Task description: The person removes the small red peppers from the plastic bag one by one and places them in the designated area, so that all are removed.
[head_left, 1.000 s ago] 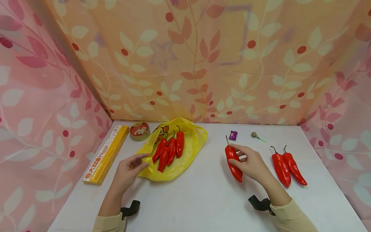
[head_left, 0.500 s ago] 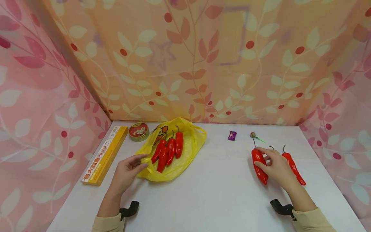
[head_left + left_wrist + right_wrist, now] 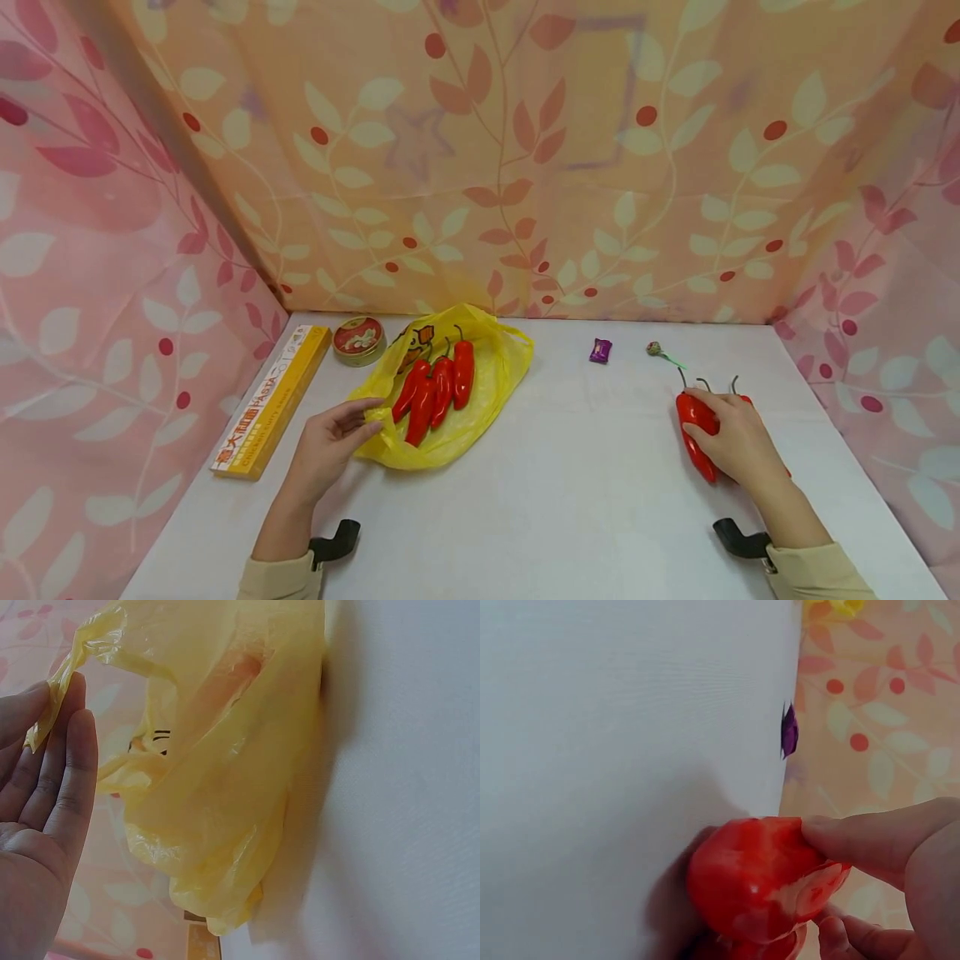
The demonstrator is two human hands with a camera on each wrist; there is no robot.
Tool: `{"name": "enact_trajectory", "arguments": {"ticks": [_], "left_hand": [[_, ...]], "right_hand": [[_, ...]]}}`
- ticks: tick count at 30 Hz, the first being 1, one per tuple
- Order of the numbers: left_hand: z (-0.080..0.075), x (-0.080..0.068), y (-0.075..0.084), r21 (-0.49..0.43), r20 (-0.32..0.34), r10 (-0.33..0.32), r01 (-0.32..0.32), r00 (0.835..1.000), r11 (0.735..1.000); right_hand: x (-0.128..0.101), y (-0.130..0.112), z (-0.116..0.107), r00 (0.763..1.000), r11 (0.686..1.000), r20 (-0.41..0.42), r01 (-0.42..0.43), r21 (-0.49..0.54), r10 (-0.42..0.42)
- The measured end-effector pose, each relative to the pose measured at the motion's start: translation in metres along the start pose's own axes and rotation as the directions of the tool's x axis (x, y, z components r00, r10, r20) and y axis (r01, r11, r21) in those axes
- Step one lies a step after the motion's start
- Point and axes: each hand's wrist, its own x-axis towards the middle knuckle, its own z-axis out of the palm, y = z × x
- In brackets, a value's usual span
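Observation:
My right hand (image 3: 731, 437) grips a red chili pepper (image 3: 693, 429) at the right of the white table (image 3: 540, 492), setting it beside two other red peppers whose stems (image 3: 733, 383) show past my fingers. In the right wrist view the held pepper (image 3: 761, 874) fills the lower middle under my thumb (image 3: 870, 840). My left hand (image 3: 330, 437) pinches the edge of a yellow plastic bag (image 3: 480, 392) that lies open with several red peppers (image 3: 438, 387) inside. The left wrist view shows the bag (image 3: 217, 772) and my fingers (image 3: 56, 772) on its rim.
A long yellow pasta box (image 3: 273, 400) lies along the left wall, and a round tin (image 3: 360, 340) sits behind it. A purple wrapped candy (image 3: 601, 350) and a small lollipop (image 3: 660, 351) lie near the back. Patterned fabric walls (image 3: 525, 167) enclose the table on three sides.
My right hand has carried the red pepper from the table's middle to the right, down next to the two peppers lying there. The left hand has stayed on the bag.

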Motion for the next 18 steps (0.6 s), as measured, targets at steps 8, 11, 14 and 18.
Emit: {"name": "enact_trajectory", "arguments": {"ticks": [8,11,14,18], "left_hand": [[0.0,-0.0012,0.002,-0.006,-0.001,-0.018,0.018,1.0,1.0],[0.0003,-0.0017,0.003,-0.009,-0.001,-0.015,0.015,1.0,1.0],[0.0004,-0.0018,0.0034,-0.008,0.0,-0.011,0.011,1.0,1.0],[0.0005,-0.0019,0.0039,-0.01,-0.002,-0.008,0.008,1.0,1.0]], "right_hand": [[0.0026,0.0042,0.0062,1.0,1.0,0.004,-0.003,-0.021,0.003],[0.0027,0.0059,0.0082,1.0,1.0,0.006,-0.002,-0.025,0.002],[0.003,0.0063,0.0086,1.0,1.0,-0.006,0.009,-0.029,-0.009],[0.0037,0.0043,0.0057,1.0,0.999,-0.019,0.024,-0.022,-0.025]]}}
